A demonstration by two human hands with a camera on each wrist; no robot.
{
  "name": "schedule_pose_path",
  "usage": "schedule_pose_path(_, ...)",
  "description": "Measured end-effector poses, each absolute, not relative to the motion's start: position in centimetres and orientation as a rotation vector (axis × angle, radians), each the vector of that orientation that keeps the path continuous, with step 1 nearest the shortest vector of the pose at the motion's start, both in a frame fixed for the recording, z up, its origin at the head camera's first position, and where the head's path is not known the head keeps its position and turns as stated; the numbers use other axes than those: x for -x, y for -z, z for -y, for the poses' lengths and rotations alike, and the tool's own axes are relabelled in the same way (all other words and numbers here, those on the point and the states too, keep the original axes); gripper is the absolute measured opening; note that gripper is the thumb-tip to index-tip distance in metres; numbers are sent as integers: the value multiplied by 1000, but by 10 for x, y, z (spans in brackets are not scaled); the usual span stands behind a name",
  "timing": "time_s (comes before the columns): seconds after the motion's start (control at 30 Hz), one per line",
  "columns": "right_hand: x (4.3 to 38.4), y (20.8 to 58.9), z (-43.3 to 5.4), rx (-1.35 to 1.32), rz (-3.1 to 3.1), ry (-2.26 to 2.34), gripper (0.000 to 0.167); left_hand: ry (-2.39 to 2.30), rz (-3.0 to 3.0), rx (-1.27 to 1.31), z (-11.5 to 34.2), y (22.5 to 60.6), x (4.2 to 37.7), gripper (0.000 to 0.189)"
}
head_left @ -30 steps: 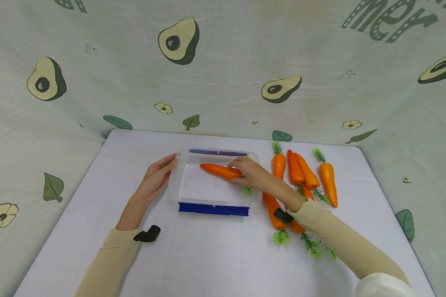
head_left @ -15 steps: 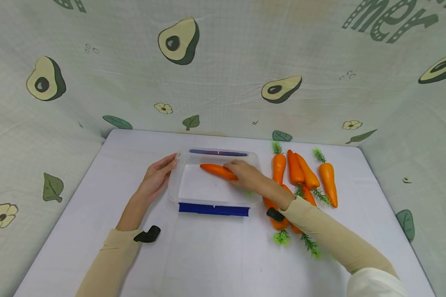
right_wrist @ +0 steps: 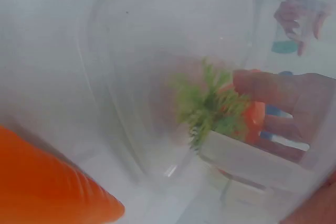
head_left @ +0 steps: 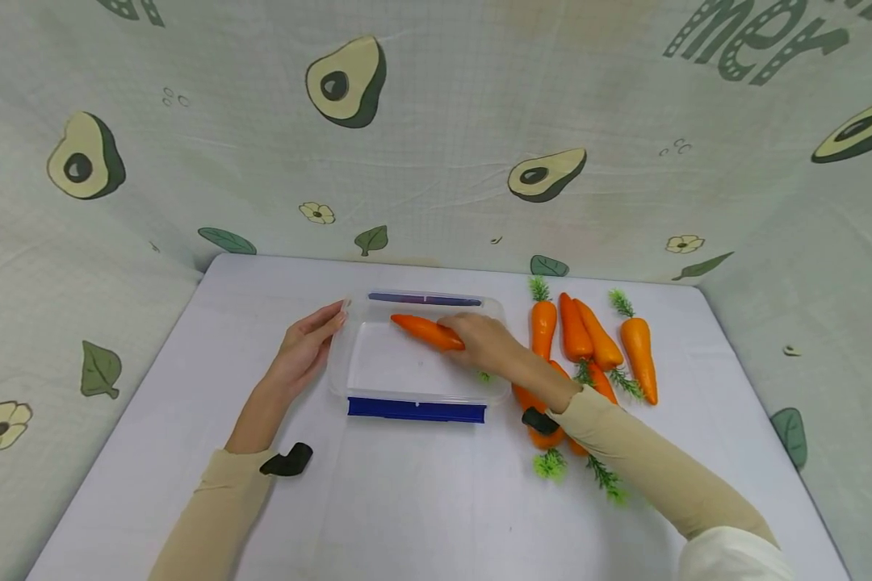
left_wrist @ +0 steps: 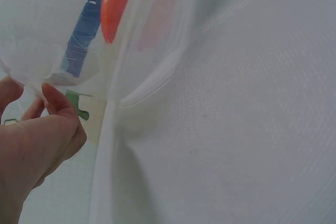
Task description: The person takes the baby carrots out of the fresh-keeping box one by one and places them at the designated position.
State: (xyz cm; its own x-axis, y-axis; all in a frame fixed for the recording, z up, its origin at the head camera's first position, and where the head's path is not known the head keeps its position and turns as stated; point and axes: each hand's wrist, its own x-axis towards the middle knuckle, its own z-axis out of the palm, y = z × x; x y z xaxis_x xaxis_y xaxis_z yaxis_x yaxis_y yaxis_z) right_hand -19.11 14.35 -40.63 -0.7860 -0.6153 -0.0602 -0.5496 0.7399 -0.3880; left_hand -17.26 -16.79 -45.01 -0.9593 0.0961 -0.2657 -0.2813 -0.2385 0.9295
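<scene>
A clear plastic food container (head_left: 378,371) with blue clips stands open on the table. My left hand (head_left: 301,351) pinches its left rim between thumb and fingers; in the left wrist view, the hand (left_wrist: 42,135) shows at that rim. Inside the container, my right hand (head_left: 483,347) grips an orange carrot (head_left: 423,329) by its thick end, with the tip pointing left. The right wrist view shows the carrot's green leafy top (right_wrist: 210,108) beside the fingers (right_wrist: 268,90). Part of the carrot is hidden by the right hand.
Several more carrots lie on the white table (head_left: 407,500) right of the container, including a carrot (head_left: 639,359) at the far right and a carrot (head_left: 543,327) near the back. The right forearm (head_left: 639,452) passes over some of them. Printed cloth (head_left: 436,105) hangs behind.
My right hand has shifted slightly left along the carrot, covering more of its thick end. Most recently the carrot's tip has risen a little. The left hand keeps its place on the rim.
</scene>
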Motion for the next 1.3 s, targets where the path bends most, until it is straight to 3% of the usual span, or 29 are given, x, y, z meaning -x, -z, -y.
schedule_pose_path(0.53,179,380,-166,923,-2747,743,49,-2305,-1712,201,167,450,171,61)
schedule_pose_path(1.3,157,345,-220,649,-2715,1130,54,-2300,-1720,238,168,447,171,63)
